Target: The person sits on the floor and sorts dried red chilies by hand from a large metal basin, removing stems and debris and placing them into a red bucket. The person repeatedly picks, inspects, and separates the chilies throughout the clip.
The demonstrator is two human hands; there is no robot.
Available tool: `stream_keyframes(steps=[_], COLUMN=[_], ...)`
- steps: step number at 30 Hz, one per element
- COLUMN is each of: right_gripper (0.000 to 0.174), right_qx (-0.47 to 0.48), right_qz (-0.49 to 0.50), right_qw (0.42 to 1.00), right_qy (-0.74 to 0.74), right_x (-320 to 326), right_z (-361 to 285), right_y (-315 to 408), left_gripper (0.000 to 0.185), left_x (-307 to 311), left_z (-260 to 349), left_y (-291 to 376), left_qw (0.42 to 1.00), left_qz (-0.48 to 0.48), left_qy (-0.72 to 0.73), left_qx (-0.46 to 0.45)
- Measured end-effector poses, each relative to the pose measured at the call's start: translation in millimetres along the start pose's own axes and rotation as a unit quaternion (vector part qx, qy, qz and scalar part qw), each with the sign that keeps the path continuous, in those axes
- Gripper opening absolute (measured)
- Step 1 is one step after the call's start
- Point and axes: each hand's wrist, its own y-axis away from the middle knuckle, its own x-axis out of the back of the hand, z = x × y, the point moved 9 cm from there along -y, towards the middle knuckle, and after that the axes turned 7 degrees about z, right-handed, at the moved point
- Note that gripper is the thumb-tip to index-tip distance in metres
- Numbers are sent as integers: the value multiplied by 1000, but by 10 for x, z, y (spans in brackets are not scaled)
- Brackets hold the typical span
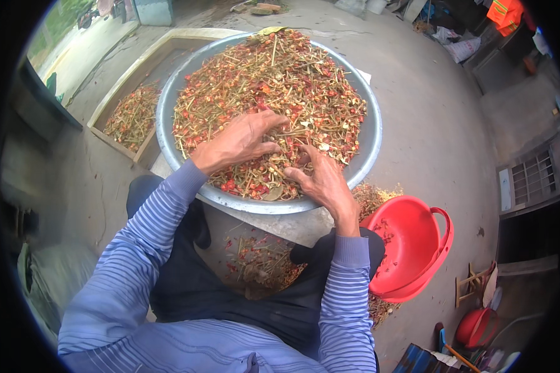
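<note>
In front of me a wide metal basin (375, 130) holds a high heap of dry stalks and broken red pieces (261, 74), which look like chilli peppers. My left hand (242, 140) rests on the near middle of the heap, its thumb and fingers spread. Just to its right, my right hand (324, 179) reaches over the basin's near rim. Its thumb and forefinger are apart and touch the stalks. Neither hand visibly holds anything, though some fingertips are partly hidden in the heap. A green leaf (269, 31) lies at the far edge.
Right of my knee, a red plastic basket (408, 247) with a handle tilts on loose scraps, with a few red bits inside. A wooden-framed tray (116, 91) holds more stalks behind the basin at left. Scraps (261, 261) litter the floor between my legs. Another red container (471, 328) stands lower right.
</note>
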Motion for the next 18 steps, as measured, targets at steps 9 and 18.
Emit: stream_keyframes(steps=[9,18], right_gripper=[68,47], right_qx=[11,-7], right_qz=[-15,-8], right_qw=[998,993], right_qy=[-55,-118], right_x=[-94,-165], right_z=[-82,-73], right_y=[0,-48], left_gripper=[53,87], left_x=[139,-5], left_z=[132,247], left_y=[76,288], left_qw=[999,998], left_qz=[-1,-32], left_qy=[4,-39], left_qx=[-46,-45])
